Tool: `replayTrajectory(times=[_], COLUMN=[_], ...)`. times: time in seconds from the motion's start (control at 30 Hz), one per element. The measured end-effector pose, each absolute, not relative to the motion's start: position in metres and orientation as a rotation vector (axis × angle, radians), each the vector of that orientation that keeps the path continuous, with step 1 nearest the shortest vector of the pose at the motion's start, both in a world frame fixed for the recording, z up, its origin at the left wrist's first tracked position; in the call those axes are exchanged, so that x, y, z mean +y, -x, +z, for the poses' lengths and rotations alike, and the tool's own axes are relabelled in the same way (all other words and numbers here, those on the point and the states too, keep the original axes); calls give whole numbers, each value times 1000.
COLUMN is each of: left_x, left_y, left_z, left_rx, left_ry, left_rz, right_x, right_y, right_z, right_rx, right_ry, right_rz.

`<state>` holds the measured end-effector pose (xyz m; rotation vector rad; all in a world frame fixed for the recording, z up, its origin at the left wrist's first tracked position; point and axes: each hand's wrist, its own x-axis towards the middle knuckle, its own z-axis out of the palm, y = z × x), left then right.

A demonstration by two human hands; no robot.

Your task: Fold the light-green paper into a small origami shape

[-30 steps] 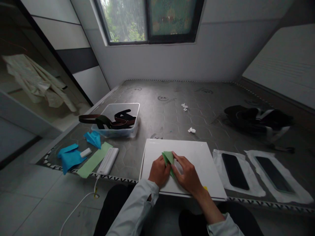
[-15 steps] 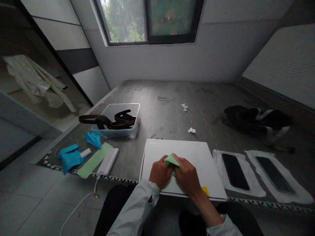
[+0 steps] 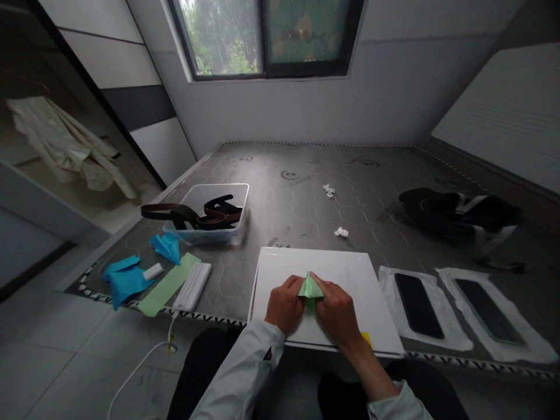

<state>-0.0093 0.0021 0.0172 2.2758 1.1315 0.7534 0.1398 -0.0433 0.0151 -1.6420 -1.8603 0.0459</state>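
Between my two hands is a small folded piece of green paper (image 3: pixel 310 287), its peak pointing away from me. My left hand (image 3: pixel 285 303) pinches its left side, and my right hand (image 3: pixel 336 309) grips its right side. Both hands are over a white box (image 3: pixel 341 262) that lies flat at the near edge of the mattress. The lower part of the paper is partly hidden by my fingers. A yellow patch (image 3: pixel 366 338) shows on the box beside my right wrist.
To the left are a white power strip (image 3: pixel 192 287), a green paper strip (image 3: pixel 168 286), blue folded paper (image 3: pixel 126 281), a white eraser-like block (image 3: pixel 153 272) and a clear bin (image 3: pixel 219 236) with belts. Two phones (image 3: pixel 419 306) on white sheets and a black bag (image 3: pixel 455 216) are at right.
The green paper has turned and spread between my hands, now showing a wider triangular face. My right fingers have shifted slightly to the right; the surroundings are the same.
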Motion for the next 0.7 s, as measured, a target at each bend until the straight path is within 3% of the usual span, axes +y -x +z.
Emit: replayTrajectory(times=[0.7], left_x=[6], left_y=[11], left_z=[8], left_rx=[1011], left_ry=[-2075], left_rz=[1018], right_x=[-44], right_y=[-140], right_z=[14], right_rx=[-1849], right_ry=[1611], right_rz=[126])
